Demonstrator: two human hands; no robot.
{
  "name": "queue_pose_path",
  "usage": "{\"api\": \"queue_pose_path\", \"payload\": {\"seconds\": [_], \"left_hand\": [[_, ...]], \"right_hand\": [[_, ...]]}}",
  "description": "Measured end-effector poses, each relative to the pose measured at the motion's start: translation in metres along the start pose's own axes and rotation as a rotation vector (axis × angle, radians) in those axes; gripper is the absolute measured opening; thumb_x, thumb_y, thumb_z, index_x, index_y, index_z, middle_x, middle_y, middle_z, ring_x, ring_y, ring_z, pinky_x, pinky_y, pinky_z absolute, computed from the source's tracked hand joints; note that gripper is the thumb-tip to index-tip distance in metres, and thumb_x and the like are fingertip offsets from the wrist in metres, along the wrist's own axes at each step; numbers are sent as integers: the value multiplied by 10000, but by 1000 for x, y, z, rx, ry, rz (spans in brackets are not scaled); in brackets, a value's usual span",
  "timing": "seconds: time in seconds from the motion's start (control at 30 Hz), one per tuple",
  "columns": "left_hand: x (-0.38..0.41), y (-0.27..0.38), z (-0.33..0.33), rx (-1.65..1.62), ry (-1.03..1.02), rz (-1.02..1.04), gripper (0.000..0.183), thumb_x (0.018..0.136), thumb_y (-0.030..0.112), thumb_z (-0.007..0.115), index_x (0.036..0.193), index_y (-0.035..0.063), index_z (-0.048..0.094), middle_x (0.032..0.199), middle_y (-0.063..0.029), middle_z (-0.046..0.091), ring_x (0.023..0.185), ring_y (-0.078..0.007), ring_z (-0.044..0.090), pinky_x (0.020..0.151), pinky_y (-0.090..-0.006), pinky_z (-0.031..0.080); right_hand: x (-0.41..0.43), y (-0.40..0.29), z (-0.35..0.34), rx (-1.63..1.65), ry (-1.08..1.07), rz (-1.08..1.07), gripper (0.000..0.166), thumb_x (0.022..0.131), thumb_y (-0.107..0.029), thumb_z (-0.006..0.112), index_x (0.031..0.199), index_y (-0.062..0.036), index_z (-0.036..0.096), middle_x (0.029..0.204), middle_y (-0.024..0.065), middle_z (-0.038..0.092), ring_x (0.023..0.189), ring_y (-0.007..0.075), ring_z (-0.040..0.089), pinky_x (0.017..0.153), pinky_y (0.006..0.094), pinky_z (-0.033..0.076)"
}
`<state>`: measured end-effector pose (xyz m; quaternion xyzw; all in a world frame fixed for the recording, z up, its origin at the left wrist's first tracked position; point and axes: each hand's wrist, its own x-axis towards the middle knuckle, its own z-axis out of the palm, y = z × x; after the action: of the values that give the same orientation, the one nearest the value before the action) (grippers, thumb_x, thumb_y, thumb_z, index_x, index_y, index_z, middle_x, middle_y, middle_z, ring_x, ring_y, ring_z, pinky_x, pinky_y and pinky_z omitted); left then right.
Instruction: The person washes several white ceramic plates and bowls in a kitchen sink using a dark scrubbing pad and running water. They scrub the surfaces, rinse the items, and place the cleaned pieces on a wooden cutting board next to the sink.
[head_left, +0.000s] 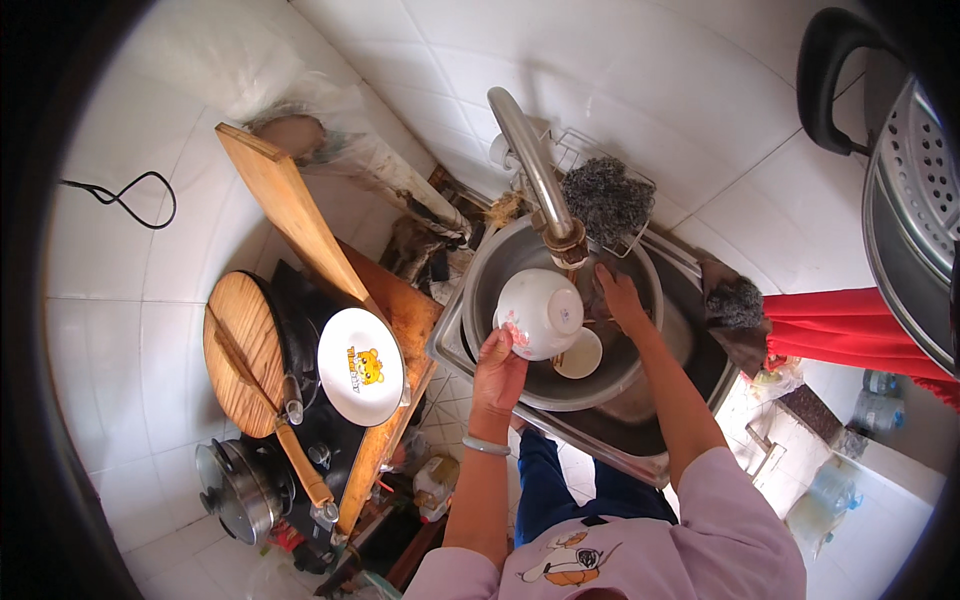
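Note:
My left hand (498, 379), with a pale bangle at the wrist, grips a white porcelain bowl (536, 304) by its rim. The bowl is tipped so that its underside and pink flower pattern face up. My right hand (621, 295) is at the right of the bowl, inside the round metal basin (480, 352). Something dark and blurred shows by its fingers; whether they hold it I cannot tell. Below the bowl, a small whitish round dish (581, 356) lies in the basin. The curved metal faucet (529, 154) ends just above the bowl.
The basin stands in a steel sink (637, 461). A wire rack (637, 244) bears a steel-wool scourer (607, 199). At left are a white plate (337, 397) with a cartoon tiger, a wooden lid (240, 360), a cutting board (300, 217) and a lidded pot (240, 495). Red cloth (832, 322) hangs right.

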<state>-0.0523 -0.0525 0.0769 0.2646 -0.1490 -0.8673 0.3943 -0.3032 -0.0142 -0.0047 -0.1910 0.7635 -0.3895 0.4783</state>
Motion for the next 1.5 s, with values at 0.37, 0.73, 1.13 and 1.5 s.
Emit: {"api": "queue_pose_path", "payload": {"seconds": [0.37, 0.73, 1.13, 1.5], "left_hand": [[-5, 14, 5, 211, 92, -48, 234, 918, 93, 592, 1148, 50, 590, 1122, -52, 647, 1039, -161, 611, 952, -347, 473], [-14, 8, 21, 458, 128, -33, 188, 929, 78, 568, 1112, 45, 601, 1044, -26, 656, 894, -92, 612, 794, -222, 470], [-38, -1, 65, 811, -29, 80, 198, 949, 33, 478, 1081, 20, 624, 1001, 9, 641, 880, -79, 572, 785, -229, 459], [-60, 31, 98, 919, -279, -94, 205, 906, -12, 544, 1087, -10, 641, 993, -4, 665, 911, -47, 577, 810, -195, 444]], "right_hand": [[51, 44, 53, -1024, -172, -182, 346, 834, -145, 580, 1164, -48, 541, 1192, 151, 542, 1101, 369, 543, 901, 468, 471], [-92, -43, 30, 75, 58, -601, 364, 821, -10, 606, 1173, 54, 541, 982, 173, 660, 863, 253, 625, 807, 364, 473], [-189, -98, 60, -483, 311, -945, 294, 920, -286, 520, 1093, -62, 601, 1222, 203, 530, 1159, 491, 429, 941, 568, 346], [-142, -127, 22, 171, -68, -408, 313, 907, -292, 516, 942, -22, 671, 925, 97, 682, 829, 210, 637, 721, 339, 477]]}}
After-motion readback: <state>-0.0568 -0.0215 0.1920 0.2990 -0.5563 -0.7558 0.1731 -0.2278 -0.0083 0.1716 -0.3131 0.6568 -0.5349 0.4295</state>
